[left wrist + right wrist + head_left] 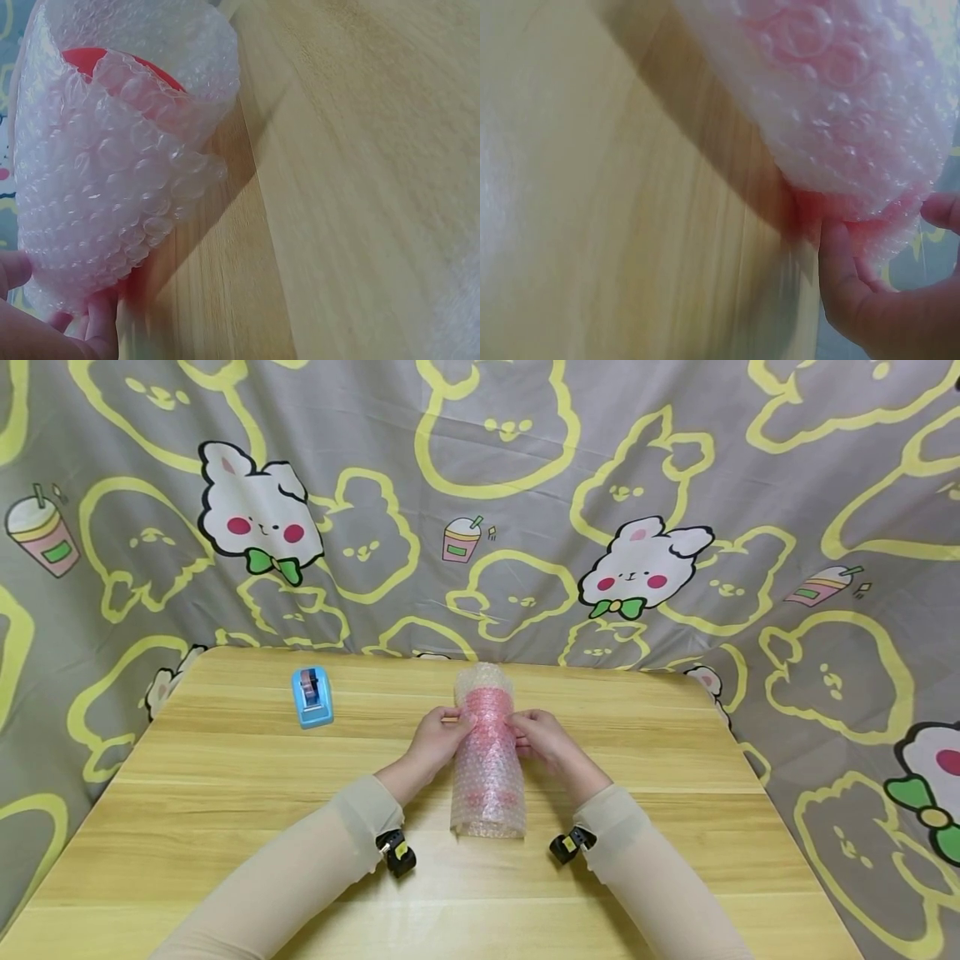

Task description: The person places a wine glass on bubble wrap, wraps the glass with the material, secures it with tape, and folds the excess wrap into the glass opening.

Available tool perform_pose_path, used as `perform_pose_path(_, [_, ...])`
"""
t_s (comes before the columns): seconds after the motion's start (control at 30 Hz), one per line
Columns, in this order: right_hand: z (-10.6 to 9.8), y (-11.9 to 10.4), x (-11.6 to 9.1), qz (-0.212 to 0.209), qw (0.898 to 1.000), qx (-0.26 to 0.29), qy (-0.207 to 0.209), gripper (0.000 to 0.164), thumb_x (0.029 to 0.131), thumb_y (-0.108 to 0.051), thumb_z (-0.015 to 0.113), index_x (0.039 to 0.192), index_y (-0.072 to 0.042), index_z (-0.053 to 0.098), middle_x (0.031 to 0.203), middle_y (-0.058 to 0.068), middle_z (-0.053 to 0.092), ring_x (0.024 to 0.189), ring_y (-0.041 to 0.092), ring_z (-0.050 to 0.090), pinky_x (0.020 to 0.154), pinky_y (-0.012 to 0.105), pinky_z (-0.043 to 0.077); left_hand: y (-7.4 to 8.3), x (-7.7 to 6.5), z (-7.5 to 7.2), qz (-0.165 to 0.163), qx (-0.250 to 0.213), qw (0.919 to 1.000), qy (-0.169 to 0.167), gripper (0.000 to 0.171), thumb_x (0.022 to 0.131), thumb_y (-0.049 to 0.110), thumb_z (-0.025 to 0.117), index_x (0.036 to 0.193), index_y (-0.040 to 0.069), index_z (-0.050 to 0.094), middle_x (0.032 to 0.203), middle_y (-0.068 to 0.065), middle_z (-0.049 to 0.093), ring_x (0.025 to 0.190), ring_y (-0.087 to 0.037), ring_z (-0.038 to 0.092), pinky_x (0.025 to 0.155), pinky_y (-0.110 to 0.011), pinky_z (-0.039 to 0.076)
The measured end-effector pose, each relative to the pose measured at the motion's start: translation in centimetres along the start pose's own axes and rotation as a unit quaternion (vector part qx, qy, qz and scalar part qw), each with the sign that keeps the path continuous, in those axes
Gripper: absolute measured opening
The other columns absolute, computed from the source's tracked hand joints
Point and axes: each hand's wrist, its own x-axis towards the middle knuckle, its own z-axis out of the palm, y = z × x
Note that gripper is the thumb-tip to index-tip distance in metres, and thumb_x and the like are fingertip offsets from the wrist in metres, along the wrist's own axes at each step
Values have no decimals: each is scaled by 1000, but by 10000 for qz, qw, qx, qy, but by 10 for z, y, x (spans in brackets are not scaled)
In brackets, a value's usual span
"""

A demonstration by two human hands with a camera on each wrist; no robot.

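Observation:
A roll of bubble wrap point(489, 777) lies lengthwise on the table, wound around a red object. The red object point(86, 60) shows a curved edge inside the roll's near end in the left wrist view; its kind is hidden by the wrap. My left hand point(437, 742) grips the roll's left side, thumb on the wrap and fingers lower down at the side. From the right side my right hand point(546, 742) holds the same roll, with thumb and fingers about its lower edge, as the right wrist view shows. A loose flap of wrap hangs near the open end.
A blue tape dispenser point(313, 700) stands at the back left of the wooden table point(225, 827). Behind the table hangs a grey patterned curtain point(510, 527). A small black camera sits on each wrist.

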Motion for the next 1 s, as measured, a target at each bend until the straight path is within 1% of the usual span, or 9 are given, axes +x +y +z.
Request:
perform_pose_path(0.07, [0, 0, 0, 25, 10000, 13, 11, 33, 97, -15, 55, 120, 8, 49, 86, 4, 56, 71, 11, 59, 71, 29, 56, 0, 0, -1, 10, 36, 10000, -4, 38, 98, 14, 64, 126, -9, 54, 114, -23, 62, 96, -25, 62, 82, -35, 56])
perform_pose_path(0.17, [0, 1, 0, 28, 10000, 43, -10, 34, 97, -16, 56, 120, 7, 48, 90, 6, 55, 74, 12, 59, 72, 31, 56, 0, 0, -1, -6, 89, 10000, -30, 37, 98, 14, 63, 126, -8, 55, 114, -22, 62, 95, -25, 62, 79, -33, 55])
perform_pose_path(0.27, [0, 1, 1, 8, 10000, 63, -23, 36, 97, -17, 56, 122, 8, 47, 90, 6, 55, 74, 12, 60, 72, 31, 57, 0, 0, -2, -37, 100, 9999, -49, 37, 98, 15, 63, 127, -8, 55, 114, -22, 62, 95, -24, 62, 76, -30, 55])
perform_pose_path(0.43, [1, 2, 2, -11, 10000, 32, -41, 38, 97, -17, 54, 124, 9, 47, 87, 5, 56, 72, 10, 60, 70, 28, 56, 0, 1, -3, -29, 105, 9999, -33, 37, 98, 16, 64, 125, -7, 56, 113, -21, 62, 92, -22, 62, 72, -28, 54])
perform_pose_path(0.53, [2, 2, 3, 4, 10000, 20, -43, 33, 97, -19, 53, 117, 7, 50, 81, 3, 58, 70, 10, 60, 68, 27, 56, 0, 2, -3, 42, 101, 9999, 10, 36, 98, 16, 65, 124, -8, 56, 110, -21, 63, 89, -21, 62, 70, -27, 54])
perform_pose_path(0.7, [3, 2, 3, 25, 9999, 87, -130, 24, 99, -25, 55, 101, -1, 54, 72, -1, 59, 66, 8, 61, 65, 25, 56, 0, 2, -2, 163, 35, 9998, 61, 35, 96, 13, 67, 122, -8, 58, 107, -21, 63, 87, -19, 61, 68, -23, 51])
perform_pose_path(0.83, [3, 3, 3, 7, 9997, 116, -226, 24, 100, -27, 57, 98, -2, 55, 70, -3, 61, 66, 7, 62, 65, 25, 56, 0, 2, -2, 212, 19, 9998, 64, 35, 96, 13, 67, 122, -8, 57, 109, -21, 62, 86, -18, 60, 68, -22, 51])
perform_pose_path(1.0, [2, 3, 3, 40, 9997, 142, -197, 25, 100, -26, 57, 99, -2, 55, 68, -3, 59, 65, 7, 61, 63, 24, 55, 0, 2, -2, 260, 26, 9996, 52, 34, 96, 13, 67, 121, -8, 57, 108, -22, 62, 85, -17, 60, 69, -23, 52])
